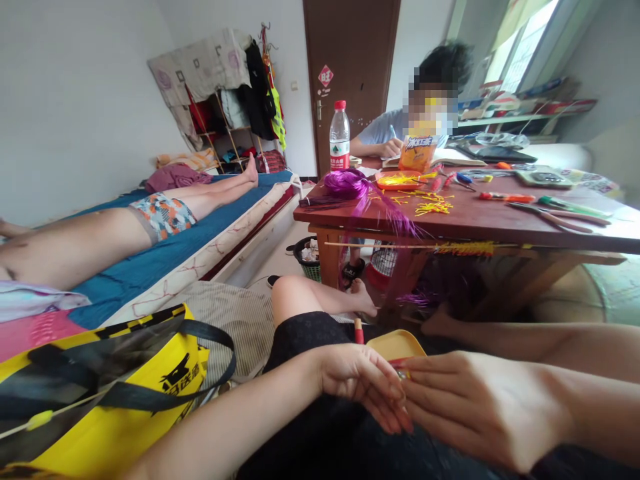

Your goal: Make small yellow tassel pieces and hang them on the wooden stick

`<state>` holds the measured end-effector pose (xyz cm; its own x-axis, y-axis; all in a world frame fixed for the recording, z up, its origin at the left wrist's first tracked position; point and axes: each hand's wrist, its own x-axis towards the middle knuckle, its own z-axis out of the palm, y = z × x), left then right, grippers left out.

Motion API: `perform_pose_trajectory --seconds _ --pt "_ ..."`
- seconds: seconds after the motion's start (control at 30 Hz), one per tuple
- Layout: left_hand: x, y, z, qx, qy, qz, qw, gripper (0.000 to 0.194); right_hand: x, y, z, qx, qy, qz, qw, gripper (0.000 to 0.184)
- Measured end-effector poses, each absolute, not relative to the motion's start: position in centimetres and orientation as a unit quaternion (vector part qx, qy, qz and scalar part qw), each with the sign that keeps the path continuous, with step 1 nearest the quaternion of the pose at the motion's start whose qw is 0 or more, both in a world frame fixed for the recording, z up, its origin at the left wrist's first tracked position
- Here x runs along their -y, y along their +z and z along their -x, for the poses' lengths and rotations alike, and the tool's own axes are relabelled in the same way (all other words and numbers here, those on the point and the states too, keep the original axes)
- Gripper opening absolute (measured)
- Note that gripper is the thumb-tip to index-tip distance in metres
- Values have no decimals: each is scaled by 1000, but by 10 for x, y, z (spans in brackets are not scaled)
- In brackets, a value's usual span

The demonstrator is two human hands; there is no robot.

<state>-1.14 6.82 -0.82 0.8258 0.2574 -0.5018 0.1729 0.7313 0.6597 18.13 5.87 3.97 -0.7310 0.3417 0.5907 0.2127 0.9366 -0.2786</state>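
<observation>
Low over my lap, my left hand (pixel 364 381) and my right hand (pixel 473 400) meet at the fingertips. The left fingers are curled together, palm partly up. My right hand is turned back up, with its fingers pressed together against the left ones. A small shiny bit with red and yellow shows at their meeting point; most of it is hidden by the fingers, so its kind is unclear. Just behind the hands is a yellow tray (pixel 395 343), partly covered by the right hand. A red stick-like thing with a tan tip (pixel 359 331) stands beside the tray.
The table (pixel 320 212) ahead bears purple strands (pixel 345 183), yellow sticks (pixel 434 202), pliers (pixel 555 217) and a bottle (pixel 339 140). A person (pixel 380 130) writes behind it. Another person lies on the bed (pixel 270 193). A yellow bag (pixel 150 400) is at left.
</observation>
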Motion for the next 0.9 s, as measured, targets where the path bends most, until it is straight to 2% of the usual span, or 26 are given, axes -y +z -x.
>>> perform_pose_trajectory --seconds 0.07,0.13,0.33,0.53,0.6,0.73,0.9 --pt "-70 -11 12 -305 58 -359 880 14 -59 37 -180 950 130 91 268 35" --pt "-70 -11 11 -324 95 -362 869 14 -59 30 -180 951 162 108 241 34" --pt "-67 -1 5 -415 181 -391 801 12 -56 7 -177 855 288 298 312 19" --pt "-63 9 -1 -445 271 -464 716 7 -55 16 -172 820 330 368 289 16" --pt "-59 13 -2 -457 305 -550 629 10 -55 18 -169 794 365 396 283 17" --pt "-46 18 -2 -467 328 -737 361 12 -56 16 -165 738 440 415 300 19" --pt "-38 10 0 -351 320 -878 58 20 -64 11 -160 640 567 405 325 18"
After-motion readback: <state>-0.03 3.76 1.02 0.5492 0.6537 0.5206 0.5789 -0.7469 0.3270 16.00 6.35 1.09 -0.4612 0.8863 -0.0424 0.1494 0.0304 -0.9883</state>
